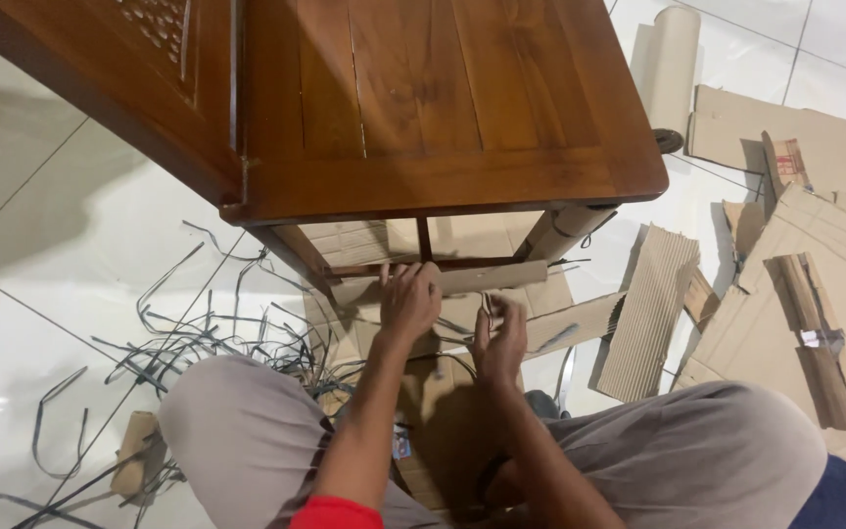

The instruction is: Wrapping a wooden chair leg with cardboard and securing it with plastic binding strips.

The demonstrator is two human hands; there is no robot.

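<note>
Bottom of frame: the person's bent knees in grey trousers, one lower left, one lower right, with both forearms reaching up the frame between them.

Left hand (410, 299), frame centre: fingers curled over the near edge of a cardboard strip (482, 278) wrapped along the lower rail of the wooden desk (443, 108). Hand closed on the strip. The strip's long axis runs left to right across the frame, just under the desk's front edge, rising slightly to the right.

Right hand (499, 333), just right of the left hand and a little nearer: fingers pinched shut around a small narrow object standing roughly upright; what it is cannot be told.

Under both hands lies a flat cardboard sheet (443, 392) on the white tile floor (51, 225). A small printed label, blue and red, shows on it near the left forearm at lower centre.

Left of centre: a tangle of dark plastic straps (198, 338) spread loose over the floor, reaching the lower left corner.

Right of centre: a corrugated cardboard piece (648, 309), ribs running top to bottom of frame. Further right, flattened cardboard boxes (815, 294) overlap; one piece at upper right carries a reddish printed patch.

Upper right: a roll of brown paper (671, 69) lying on the floor, long axis near vertical in frame.

The desk fills the upper centre, reddish-brown, seen from above; one leg at right is wrapped in cardboard.
</note>
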